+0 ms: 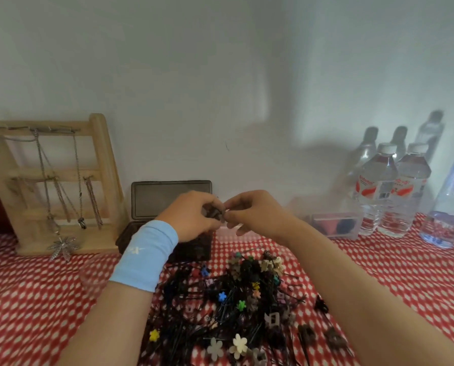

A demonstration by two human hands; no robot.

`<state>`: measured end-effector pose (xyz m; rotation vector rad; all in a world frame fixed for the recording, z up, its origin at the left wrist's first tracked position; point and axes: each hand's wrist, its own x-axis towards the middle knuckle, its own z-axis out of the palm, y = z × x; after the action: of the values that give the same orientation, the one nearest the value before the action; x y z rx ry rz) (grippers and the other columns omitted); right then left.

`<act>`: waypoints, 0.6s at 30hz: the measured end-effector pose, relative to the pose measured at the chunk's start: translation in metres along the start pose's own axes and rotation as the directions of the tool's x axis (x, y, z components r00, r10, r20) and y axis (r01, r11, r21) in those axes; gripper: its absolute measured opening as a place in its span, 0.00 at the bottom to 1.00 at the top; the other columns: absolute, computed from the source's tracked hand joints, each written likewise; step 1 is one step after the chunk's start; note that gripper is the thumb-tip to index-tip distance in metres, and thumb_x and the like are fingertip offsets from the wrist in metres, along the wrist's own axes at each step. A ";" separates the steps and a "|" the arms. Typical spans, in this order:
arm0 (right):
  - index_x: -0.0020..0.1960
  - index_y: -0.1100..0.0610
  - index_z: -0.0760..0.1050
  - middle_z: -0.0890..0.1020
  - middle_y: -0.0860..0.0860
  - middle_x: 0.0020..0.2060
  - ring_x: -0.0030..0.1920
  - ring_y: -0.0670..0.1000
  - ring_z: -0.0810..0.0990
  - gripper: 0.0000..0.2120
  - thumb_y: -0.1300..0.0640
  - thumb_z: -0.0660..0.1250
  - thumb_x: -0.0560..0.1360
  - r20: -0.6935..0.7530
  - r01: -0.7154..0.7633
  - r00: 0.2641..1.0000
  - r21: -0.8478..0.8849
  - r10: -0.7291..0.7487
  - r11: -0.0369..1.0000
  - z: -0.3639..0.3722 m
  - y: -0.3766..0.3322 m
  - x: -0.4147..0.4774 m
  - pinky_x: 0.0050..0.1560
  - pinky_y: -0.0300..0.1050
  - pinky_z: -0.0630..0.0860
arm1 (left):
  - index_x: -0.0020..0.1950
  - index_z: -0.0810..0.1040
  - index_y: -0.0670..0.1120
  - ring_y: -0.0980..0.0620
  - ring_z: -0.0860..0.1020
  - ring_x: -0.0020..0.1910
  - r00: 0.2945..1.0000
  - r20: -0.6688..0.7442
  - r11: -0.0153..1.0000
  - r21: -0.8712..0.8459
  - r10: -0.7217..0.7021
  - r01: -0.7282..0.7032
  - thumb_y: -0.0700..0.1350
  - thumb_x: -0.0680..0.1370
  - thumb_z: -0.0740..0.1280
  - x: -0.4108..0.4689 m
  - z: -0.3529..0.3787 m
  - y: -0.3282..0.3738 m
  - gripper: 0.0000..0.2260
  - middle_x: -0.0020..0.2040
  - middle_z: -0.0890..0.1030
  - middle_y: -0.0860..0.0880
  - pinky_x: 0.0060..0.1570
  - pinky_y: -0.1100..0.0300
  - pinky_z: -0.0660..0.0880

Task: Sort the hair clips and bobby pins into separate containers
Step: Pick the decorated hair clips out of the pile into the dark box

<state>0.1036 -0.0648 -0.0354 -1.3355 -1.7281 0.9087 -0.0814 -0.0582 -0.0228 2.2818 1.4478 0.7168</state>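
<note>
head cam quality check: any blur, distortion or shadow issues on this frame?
Head view: wide-angle bending bows the wooden stand at frame left; water bottles at frame right are smeared, grey bottle shapes behind them, shadow or ghosting unclear; light soft, no glare; left hand and right hand slightly blurred, the small dark item they pinch unreadable; pile of clips and pins sharper.

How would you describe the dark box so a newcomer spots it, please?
Find the wooden rack at the left, by the wall. Right beside it sits the box, lid raised. It is dark; the other box, by the bottles, is clear.
</note>
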 end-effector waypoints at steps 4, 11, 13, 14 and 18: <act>0.56 0.58 0.83 0.87 0.53 0.47 0.35 0.47 0.83 0.10 0.57 0.73 0.76 0.042 0.099 0.995 -0.258 -0.091 0.961 0.029 -0.015 0.027 0.42 0.39 0.80 | 0.57 0.82 0.52 0.58 0.76 0.41 0.993 -0.061 0.988 0.106 -0.104 0.110 0.41 0.75 0.72 -0.003 -0.019 -0.034 0.12 0.49 0.82 0.54 0.49 0.63 0.71; 0.59 0.55 0.83 0.84 0.48 0.55 0.39 0.39 0.77 0.11 0.55 0.70 0.78 0.078 0.121 0.992 -0.490 -0.094 0.863 0.032 -0.015 0.024 0.51 0.39 0.75 | 0.59 0.80 0.52 0.53 0.77 0.58 0.989 -0.048 0.980 0.133 -0.139 0.144 0.46 0.76 0.72 -0.003 -0.024 -0.042 0.12 0.58 0.80 0.53 0.57 0.62 0.70; 0.53 0.53 0.86 0.85 0.45 0.49 0.45 0.42 0.80 0.07 0.57 0.70 0.78 0.076 0.090 0.995 -0.544 -0.058 0.834 0.017 -0.011 0.011 0.52 0.39 0.76 | 0.51 0.82 0.52 0.57 0.79 0.51 0.998 -0.026 0.992 0.109 -0.060 0.063 0.45 0.76 0.71 -0.002 -0.020 -0.029 0.06 0.50 0.81 0.56 0.53 0.63 0.72; 0.51 0.52 0.87 0.85 0.42 0.45 0.46 0.41 0.81 0.07 0.57 0.70 0.77 0.087 0.070 0.996 -0.559 -0.025 0.826 0.009 -0.009 0.004 0.52 0.39 0.76 | 0.49 0.83 0.52 0.59 0.78 0.48 1.000 0.012 0.994 0.109 -0.028 0.027 0.45 0.76 0.71 -0.001 -0.015 -0.020 0.04 0.47 0.81 0.57 0.53 0.62 0.74; 0.48 0.48 0.87 0.86 0.41 0.42 0.42 0.39 0.82 0.06 0.55 0.72 0.75 0.163 0.007 0.981 -0.585 0.109 0.811 -0.017 0.001 -0.019 0.46 0.37 0.78 | 0.49 0.85 0.52 0.59 0.78 0.45 0.956 0.288 0.987 0.127 0.057 -0.097 0.47 0.74 0.73 -0.004 0.014 0.012 0.05 0.44 0.80 0.60 0.50 0.62 0.75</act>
<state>0.1224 -0.0822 -0.0309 -1.7349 -2.2465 0.5520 -0.0659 -0.0670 -0.0283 2.4377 1.3163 0.2966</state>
